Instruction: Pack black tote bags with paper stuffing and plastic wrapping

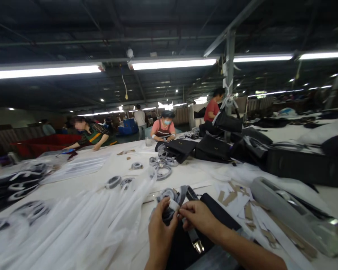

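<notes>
My left hand (162,225) is closed round a roll of white tape (174,204), its thumb and fingers at the roll's sides. Pinched beside it, my right hand (198,217) has its fingertips together at the roll's right edge; what lies between them is too small to tell. A coiled grey strap (169,194) sits just behind and under the hands. Below my right hand a strap end with a gold metal clasp (198,246) hangs over a flat black piece (183,251), which lies on the white table (142,240).
White sheeting (101,221) spreads at the left. Coiled straps (160,163) and black bags (214,150) lie farther back. Brown and white scraps (248,210) and a long grey object (295,213) are at the right. Persons (163,129) work across the table.
</notes>
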`<state>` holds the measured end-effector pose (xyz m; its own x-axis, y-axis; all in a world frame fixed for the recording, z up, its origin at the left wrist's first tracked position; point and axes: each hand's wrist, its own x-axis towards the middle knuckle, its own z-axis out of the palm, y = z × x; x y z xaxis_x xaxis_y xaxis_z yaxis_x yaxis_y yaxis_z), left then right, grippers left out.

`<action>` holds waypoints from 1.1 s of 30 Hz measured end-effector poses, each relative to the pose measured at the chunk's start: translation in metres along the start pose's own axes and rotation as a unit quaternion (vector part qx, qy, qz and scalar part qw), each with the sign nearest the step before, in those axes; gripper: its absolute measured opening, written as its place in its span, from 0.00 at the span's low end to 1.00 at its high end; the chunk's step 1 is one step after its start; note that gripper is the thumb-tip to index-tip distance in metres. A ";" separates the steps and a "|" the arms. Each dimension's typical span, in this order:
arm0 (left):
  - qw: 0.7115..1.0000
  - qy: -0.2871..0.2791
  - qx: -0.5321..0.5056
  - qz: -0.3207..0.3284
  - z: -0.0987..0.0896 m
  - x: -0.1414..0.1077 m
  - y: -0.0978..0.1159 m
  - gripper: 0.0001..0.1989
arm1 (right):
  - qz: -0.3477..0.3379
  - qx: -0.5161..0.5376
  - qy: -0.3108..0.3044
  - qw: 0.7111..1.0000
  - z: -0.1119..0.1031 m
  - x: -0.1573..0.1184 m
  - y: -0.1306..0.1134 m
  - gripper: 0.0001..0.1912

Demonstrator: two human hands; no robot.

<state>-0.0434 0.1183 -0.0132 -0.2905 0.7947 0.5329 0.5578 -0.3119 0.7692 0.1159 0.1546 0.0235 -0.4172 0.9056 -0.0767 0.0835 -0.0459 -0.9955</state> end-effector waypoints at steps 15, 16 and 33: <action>0.999 -0.045 -0.013 -0.018 -0.002 0.003 -0.003 0.23 | 0.005 0.035 -0.004 0.999 -0.002 0.020 0.010 0.16; 0.999 -0.048 -0.012 -0.021 -0.003 0.004 -0.003 0.23 | 0.005 0.030 -0.006 1.000 -0.003 0.022 0.010 0.14; 0.997 -0.042 -0.048 -0.045 -0.007 0.001 0.010 0.19 | -0.013 0.005 -0.097 0.995 -0.017 0.006 -0.016 0.11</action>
<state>-0.0436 0.1128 -0.0023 -0.2679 0.8615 0.4313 0.4547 -0.2816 0.8449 0.1273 0.1683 0.0395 -0.5855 0.8085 -0.0595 0.0625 -0.0282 -0.9976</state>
